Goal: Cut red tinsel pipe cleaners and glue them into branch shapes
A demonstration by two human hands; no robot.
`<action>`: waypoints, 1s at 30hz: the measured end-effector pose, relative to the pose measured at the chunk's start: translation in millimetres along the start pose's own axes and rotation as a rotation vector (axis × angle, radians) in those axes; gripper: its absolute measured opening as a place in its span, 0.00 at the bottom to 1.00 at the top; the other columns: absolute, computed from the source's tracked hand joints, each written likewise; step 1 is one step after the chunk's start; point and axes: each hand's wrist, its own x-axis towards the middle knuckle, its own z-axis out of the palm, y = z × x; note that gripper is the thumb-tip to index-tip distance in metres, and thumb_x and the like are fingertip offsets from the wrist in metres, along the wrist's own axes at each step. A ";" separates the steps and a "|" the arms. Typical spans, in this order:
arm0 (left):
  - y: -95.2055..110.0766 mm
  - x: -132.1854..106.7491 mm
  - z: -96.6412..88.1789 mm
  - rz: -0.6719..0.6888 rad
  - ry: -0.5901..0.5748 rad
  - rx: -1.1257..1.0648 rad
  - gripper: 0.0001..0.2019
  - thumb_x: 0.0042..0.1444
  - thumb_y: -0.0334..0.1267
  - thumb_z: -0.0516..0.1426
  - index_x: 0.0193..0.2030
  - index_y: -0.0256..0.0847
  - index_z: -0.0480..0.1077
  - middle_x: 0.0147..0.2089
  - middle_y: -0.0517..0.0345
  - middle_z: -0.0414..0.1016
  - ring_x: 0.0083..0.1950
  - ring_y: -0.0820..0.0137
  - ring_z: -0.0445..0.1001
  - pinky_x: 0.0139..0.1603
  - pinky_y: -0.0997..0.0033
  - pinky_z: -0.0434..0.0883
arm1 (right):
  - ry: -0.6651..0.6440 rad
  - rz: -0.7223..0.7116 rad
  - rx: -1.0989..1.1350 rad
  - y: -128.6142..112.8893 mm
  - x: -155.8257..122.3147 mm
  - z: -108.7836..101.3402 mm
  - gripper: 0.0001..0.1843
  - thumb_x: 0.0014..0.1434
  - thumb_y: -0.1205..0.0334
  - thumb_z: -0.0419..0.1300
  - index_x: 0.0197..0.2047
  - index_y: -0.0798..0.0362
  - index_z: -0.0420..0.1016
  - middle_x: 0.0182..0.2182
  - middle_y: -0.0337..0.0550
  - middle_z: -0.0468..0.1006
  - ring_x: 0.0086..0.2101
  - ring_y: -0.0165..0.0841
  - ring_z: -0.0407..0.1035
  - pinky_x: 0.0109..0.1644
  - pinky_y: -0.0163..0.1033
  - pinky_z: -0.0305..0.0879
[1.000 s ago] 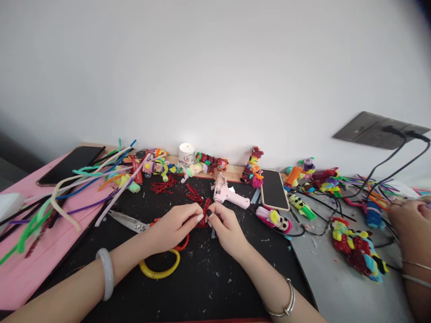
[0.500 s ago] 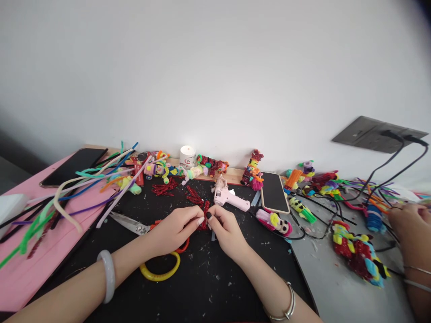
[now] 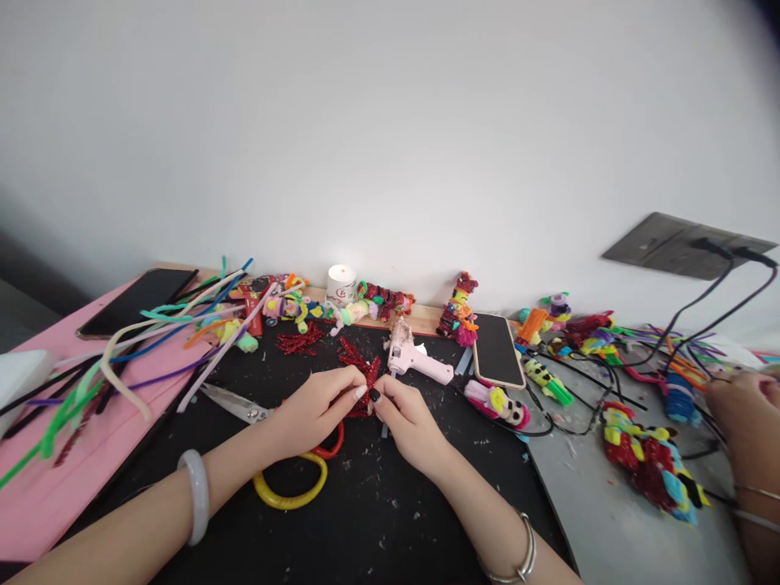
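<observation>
My left hand (image 3: 317, 410) and my right hand (image 3: 407, 418) meet over the black mat (image 3: 366, 520), fingers pinched together on a red glitter pipe-cleaner piece (image 3: 366, 380). The piece sticks up between my fingertips. More red glitter pieces (image 3: 298, 340) lie just beyond. A pink glue gun (image 3: 414, 359) rests right behind my right hand. Scissors (image 3: 235, 404) with a red and a yellow handle loop (image 3: 291, 486) lie under my left wrist.
Loose pipe cleaners (image 3: 140, 345) spread over a pink sheet at left, beside a phone (image 3: 137, 301). A second phone (image 3: 498, 349), small pipe-cleaner figures (image 3: 457, 309) and a lit candle (image 3: 340, 284) line the wall. Another person's hand (image 3: 747, 422) works at right near cables.
My hands stayed together on the red piece, turning it slightly so it stands higher. The view shifted a little downward. The other person's hand moved slightly.
</observation>
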 end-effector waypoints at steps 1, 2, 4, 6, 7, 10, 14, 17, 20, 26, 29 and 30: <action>0.1 0.0 0.1 0.002 -0.004 0.001 0.11 0.65 0.37 0.44 0.33 0.40 0.62 0.30 0.61 0.65 0.32 0.72 0.65 0.35 0.74 0.62 | -0.004 -0.002 -0.002 -0.2 -0.1 -0.1 0.11 0.62 0.65 0.47 0.28 0.52 0.61 0.24 0.34 0.62 0.27 0.28 0.57 0.33 0.33 0.53; 0.2 0.2 0.3 0.003 -0.007 0.001 0.11 0.65 0.37 0.44 0.33 0.40 0.62 0.30 0.62 0.65 0.32 0.72 0.65 0.35 0.74 0.62 | -0.005 -0.004 -0.004 -0.4 -0.2 -0.2 0.11 0.62 0.66 0.47 0.27 0.52 0.61 0.24 0.34 0.62 0.27 0.28 0.57 0.33 0.33 0.54; 0.2 0.6 0.5 0.005 -0.011 -0.001 0.11 0.65 0.37 0.44 0.33 0.40 0.62 0.31 0.62 0.66 0.32 0.72 0.65 0.36 0.74 0.62 | -0.004 -0.007 -0.010 -0.4 -0.3 -0.6 0.11 0.62 0.66 0.47 0.27 0.52 0.61 0.24 0.34 0.62 0.27 0.28 0.57 0.33 0.33 0.54; 0.0 0.9 0.7 0.006 -0.013 -0.004 0.11 0.65 0.37 0.44 0.33 0.39 0.62 0.31 0.62 0.66 0.32 0.72 0.65 0.36 0.74 0.62 | 0.002 -0.010 -0.020 -0.3 -0.4 -0.8 0.11 0.62 0.66 0.48 0.27 0.52 0.61 0.24 0.34 0.63 0.27 0.28 0.58 0.33 0.32 0.54; -0.2 0.9 0.8 0.006 -0.015 -0.005 0.11 0.65 0.37 0.44 0.33 0.39 0.62 0.31 0.61 0.66 0.32 0.72 0.65 0.36 0.74 0.62 | 0.002 -0.011 -0.025 -0.3 -0.5 -0.9 0.11 0.62 0.66 0.48 0.27 0.52 0.61 0.24 0.34 0.63 0.27 0.28 0.58 0.33 0.32 0.54; -0.6 0.2 1.0 0.009 -0.023 -0.007 0.12 0.65 0.37 0.44 0.34 0.40 0.62 0.31 0.61 0.66 0.32 0.72 0.65 0.36 0.73 0.62 | 0.001 -0.019 -0.031 -1.1 -0.9 -0.8 0.11 0.62 0.66 0.48 0.27 0.52 0.61 0.24 0.34 0.63 0.27 0.28 0.59 0.33 0.32 0.55; -0.7 -0.8 1.3 0.015 -0.031 -0.011 0.11 0.65 0.37 0.44 0.34 0.40 0.62 0.31 0.61 0.66 0.32 0.72 0.65 0.36 0.73 0.63 | -0.002 -0.020 -0.039 -2.7 -1.1 -0.6 0.11 0.61 0.66 0.48 0.27 0.52 0.61 0.24 0.34 0.64 0.27 0.28 0.59 0.33 0.32 0.55; -0.5 -0.9 1.4 0.018 -0.032 -0.016 0.11 0.65 0.37 0.44 0.33 0.40 0.62 0.31 0.61 0.66 0.32 0.72 0.65 0.36 0.74 0.62 | -0.003 -0.021 -0.043 -3.1 -0.8 -0.7 0.11 0.61 0.66 0.48 0.27 0.52 0.62 0.24 0.34 0.64 0.27 0.28 0.59 0.33 0.32 0.55; -0.1 -0.3 1.2 0.020 -0.034 -0.017 0.12 0.65 0.37 0.44 0.33 0.40 0.62 0.31 0.61 0.66 0.32 0.72 0.64 0.35 0.74 0.62 | 0.002 -0.025 -0.042 -3.3 -0.5 -1.1 0.11 0.61 0.67 0.48 0.26 0.52 0.62 0.24 0.34 0.64 0.27 0.28 0.59 0.33 0.32 0.55; 1.2 0.3 0.6 0.018 -0.034 -0.028 0.12 0.65 0.37 0.44 0.33 0.40 0.62 0.31 0.61 0.66 0.32 0.72 0.65 0.35 0.74 0.62 | 0.004 -0.034 -0.033 -3.6 -0.7 -1.1 0.11 0.61 0.68 0.48 0.26 0.52 0.62 0.24 0.34 0.64 0.27 0.28 0.59 0.33 0.32 0.55; 1.4 -0.3 1.2 0.019 -0.033 -0.022 0.12 0.65 0.37 0.44 0.33 0.40 0.62 0.30 0.61 0.66 0.32 0.72 0.65 0.35 0.74 0.62 | 0.000 -0.033 -0.040 -3.3 -0.7 -1.3 0.12 0.61 0.67 0.48 0.26 0.52 0.63 0.24 0.34 0.64 0.27 0.28 0.59 0.33 0.32 0.55; 1.3 -0.4 1.4 0.020 -0.033 -0.019 0.12 0.65 0.37 0.44 0.33 0.40 0.62 0.30 0.61 0.66 0.32 0.72 0.65 0.35 0.74 0.63 | 0.000 -0.034 -0.044 -3.2 -0.7 -1.4 0.12 0.61 0.67 0.48 0.26 0.52 0.63 0.24 0.34 0.64 0.27 0.28 0.59 0.33 0.32 0.55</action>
